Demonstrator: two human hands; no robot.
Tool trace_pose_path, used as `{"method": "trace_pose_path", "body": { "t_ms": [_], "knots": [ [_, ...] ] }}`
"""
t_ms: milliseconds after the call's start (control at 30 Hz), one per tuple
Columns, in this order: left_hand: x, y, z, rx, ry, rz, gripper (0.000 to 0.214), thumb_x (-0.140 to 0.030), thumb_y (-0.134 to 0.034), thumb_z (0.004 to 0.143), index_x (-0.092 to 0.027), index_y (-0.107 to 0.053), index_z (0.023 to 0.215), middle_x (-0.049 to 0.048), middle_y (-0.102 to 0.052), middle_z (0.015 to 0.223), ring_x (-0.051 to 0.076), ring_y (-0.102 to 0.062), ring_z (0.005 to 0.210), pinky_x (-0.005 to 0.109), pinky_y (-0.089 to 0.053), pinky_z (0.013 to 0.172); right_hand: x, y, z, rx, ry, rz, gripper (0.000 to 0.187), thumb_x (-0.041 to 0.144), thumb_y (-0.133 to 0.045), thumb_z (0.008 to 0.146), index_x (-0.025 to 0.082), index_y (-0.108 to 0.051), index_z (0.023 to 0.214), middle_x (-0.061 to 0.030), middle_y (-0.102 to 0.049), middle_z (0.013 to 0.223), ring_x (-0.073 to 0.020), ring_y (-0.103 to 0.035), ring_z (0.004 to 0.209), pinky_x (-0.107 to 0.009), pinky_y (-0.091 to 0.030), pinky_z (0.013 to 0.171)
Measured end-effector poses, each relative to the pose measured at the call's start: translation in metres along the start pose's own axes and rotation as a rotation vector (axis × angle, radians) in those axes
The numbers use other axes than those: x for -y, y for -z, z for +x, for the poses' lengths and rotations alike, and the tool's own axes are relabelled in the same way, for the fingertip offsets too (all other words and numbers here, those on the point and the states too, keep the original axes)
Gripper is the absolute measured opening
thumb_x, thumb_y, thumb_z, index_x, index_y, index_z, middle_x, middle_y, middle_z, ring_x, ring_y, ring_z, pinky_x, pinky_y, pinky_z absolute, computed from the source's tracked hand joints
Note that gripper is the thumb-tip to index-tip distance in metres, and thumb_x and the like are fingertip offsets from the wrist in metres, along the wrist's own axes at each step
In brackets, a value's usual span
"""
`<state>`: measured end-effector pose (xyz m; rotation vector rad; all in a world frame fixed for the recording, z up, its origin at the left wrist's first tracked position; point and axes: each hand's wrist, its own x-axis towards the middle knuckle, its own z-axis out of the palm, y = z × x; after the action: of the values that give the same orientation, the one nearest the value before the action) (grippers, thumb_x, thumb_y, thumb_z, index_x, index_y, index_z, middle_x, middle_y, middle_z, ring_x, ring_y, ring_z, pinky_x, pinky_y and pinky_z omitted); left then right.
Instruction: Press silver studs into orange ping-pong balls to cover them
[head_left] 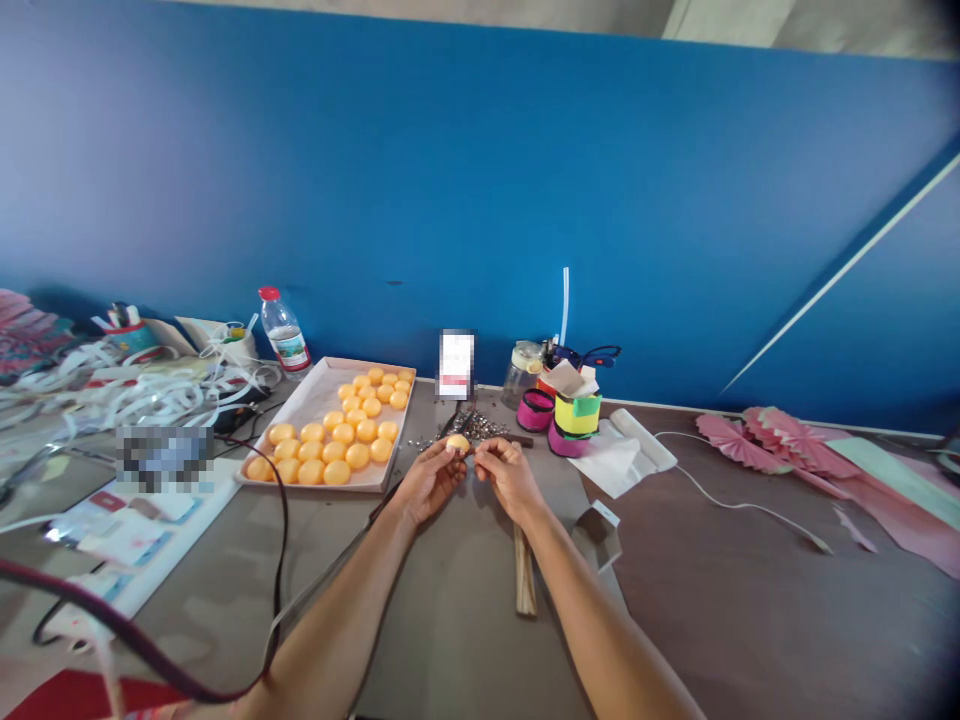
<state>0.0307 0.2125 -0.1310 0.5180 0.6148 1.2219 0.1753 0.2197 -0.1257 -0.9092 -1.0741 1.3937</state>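
My left hand is closed around a small orange ball, held at its fingertips over the table. My right hand is pinched close beside the ball, touching or nearly touching it; what it pinches is too small to make out. Just beyond both hands lies a heap of small silver metal pieces. A tray with several more orange balls sits to the left of my left hand.
A water bottle stands behind the tray. Rolls of coloured tape, a jar and white paper lie right. Pink paper fans far right, white strips and a black cable left, wooden sticks under my right forearm.
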Motion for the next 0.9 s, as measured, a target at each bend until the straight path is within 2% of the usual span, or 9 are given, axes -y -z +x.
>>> {"method": "trace_pose_path", "body": {
  "t_ms": [100,233,467,700,900],
  "knots": [
    [0.0009,0.0011,0.0005,0.021,0.000,0.012,0.021,-0.016,-0.072,0.074,-0.012,-0.063,0.092,0.0046,-0.068,0.082,0.010,-0.063,0.063,0.020,-0.051,0.061,0.0002,0.0010,0.0004,-0.016,0.017,-0.014,0.019,0.034,-0.067,0.065,0.020,-0.055,0.067,0.0032,-0.060,0.065,-0.0091,-0.048,0.050,-0.024,-0.037,0.053],
    [0.0022,0.0012,0.0011,0.044,-0.005,0.035,0.021,-0.017,-0.073,0.073,-0.011,-0.064,0.091,0.0044,-0.067,0.079,0.010,-0.062,0.061,0.020,-0.050,0.059,0.0008,0.0003,0.0019,-0.065,0.046,-0.008,0.020,0.035,-0.066,0.066,0.020,-0.053,0.065,0.0057,-0.053,0.055,-0.0078,-0.042,0.044,-0.023,-0.032,0.048],
    [0.0028,0.0017,0.0012,0.051,-0.019,0.053,0.029,-0.018,-0.073,0.073,-0.011,-0.064,0.100,0.0050,-0.067,0.080,0.011,-0.062,0.064,0.022,-0.049,0.063,0.0022,-0.0024,-0.0006,0.016,0.008,-0.055,0.015,0.031,-0.066,0.063,0.020,-0.060,0.071,0.0031,-0.061,0.064,-0.0097,-0.049,0.048,-0.025,-0.038,0.054],
    [0.0029,0.0004,0.0002,0.042,-0.007,0.057,0.033,-0.018,-0.077,0.069,-0.012,-0.065,0.099,0.0031,-0.066,0.076,0.010,-0.060,0.061,0.021,-0.047,0.061,-0.0006,-0.0022,-0.0010,-0.013,0.053,-0.240,0.012,0.032,-0.063,0.065,0.021,-0.061,0.069,0.0053,-0.052,0.054,-0.0098,-0.042,0.047,-0.024,-0.033,0.050],
    [0.0036,-0.0024,-0.0013,0.082,-0.058,0.105,0.036,-0.021,-0.078,0.067,-0.013,-0.065,0.100,0.0032,-0.066,0.080,0.011,-0.059,0.062,0.026,-0.047,0.065,-0.0038,-0.0013,-0.0017,0.029,0.005,-0.197,0.013,0.034,-0.063,0.067,0.022,-0.060,0.071,0.0047,-0.055,0.054,-0.0121,-0.049,0.050,-0.026,-0.038,0.054]
  ]
}}
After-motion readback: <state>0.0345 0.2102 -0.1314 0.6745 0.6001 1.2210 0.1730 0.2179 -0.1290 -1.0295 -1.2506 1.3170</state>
